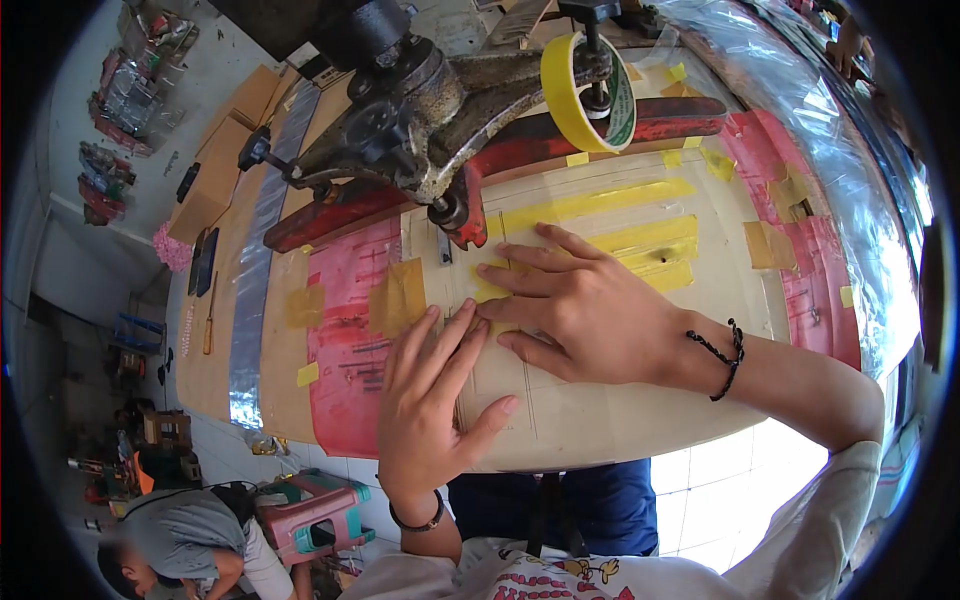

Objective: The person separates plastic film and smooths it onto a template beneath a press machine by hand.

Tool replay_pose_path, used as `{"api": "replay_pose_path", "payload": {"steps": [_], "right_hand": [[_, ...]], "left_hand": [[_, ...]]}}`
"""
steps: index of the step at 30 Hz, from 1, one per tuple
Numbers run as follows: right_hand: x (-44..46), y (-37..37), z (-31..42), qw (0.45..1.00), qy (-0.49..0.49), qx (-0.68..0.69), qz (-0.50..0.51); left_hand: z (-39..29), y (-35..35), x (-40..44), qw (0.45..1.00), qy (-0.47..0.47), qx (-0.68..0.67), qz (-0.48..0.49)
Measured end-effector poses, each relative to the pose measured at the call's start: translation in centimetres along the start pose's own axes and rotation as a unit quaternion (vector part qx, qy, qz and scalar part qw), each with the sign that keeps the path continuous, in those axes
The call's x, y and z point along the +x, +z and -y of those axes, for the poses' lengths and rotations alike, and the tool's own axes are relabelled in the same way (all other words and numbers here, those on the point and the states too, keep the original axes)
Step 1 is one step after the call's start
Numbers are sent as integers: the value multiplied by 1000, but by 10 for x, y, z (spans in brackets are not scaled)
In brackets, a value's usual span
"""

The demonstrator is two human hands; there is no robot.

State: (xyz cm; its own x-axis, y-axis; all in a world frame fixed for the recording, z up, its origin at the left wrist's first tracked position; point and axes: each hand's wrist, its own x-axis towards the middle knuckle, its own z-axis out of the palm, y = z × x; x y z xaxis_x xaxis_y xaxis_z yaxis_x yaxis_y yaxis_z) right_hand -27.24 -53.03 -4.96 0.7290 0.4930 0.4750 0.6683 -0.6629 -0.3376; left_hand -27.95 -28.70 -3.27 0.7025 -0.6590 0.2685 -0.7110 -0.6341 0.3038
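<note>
My left hand (430, 405) lies on the beige work surface (620, 410), palm down, fingers stretched and thumb apart. My right hand (580, 310) is flat beside it, fingers spread over the left ends of several yellow tape strips (650, 243). The fingertips of both hands come close together near the middle of the surface. Whatever is directly beneath the fingers is hidden. Just left of the left hand are a brown tape patch (398, 295) and a red marked sheet (340, 350). A small dark metal piece (445, 247) lies beyond the fingertips.
Overhead, a metal machine arm (430, 110) with a red bar (610, 130) spans the surface; a yellow tape roll (565, 95) hangs on it. A screwdriver (208, 330) lies far left. Clear plastic (800, 120) covers the right side. Another person (190, 540) bends near a stool (310, 525).
</note>
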Motion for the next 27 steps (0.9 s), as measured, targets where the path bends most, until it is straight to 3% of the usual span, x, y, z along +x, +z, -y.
{"api": "replay_pose_path", "payload": {"steps": [17, 27], "right_hand": [[5, -8, -3, 998, 13, 19, 54], [2, -3, -4, 1000, 8, 10, 25]], "left_hand": [[4, 2, -4, 1000, 14, -13, -19], [2, 2, -3, 1000, 8, -6, -21]]}}
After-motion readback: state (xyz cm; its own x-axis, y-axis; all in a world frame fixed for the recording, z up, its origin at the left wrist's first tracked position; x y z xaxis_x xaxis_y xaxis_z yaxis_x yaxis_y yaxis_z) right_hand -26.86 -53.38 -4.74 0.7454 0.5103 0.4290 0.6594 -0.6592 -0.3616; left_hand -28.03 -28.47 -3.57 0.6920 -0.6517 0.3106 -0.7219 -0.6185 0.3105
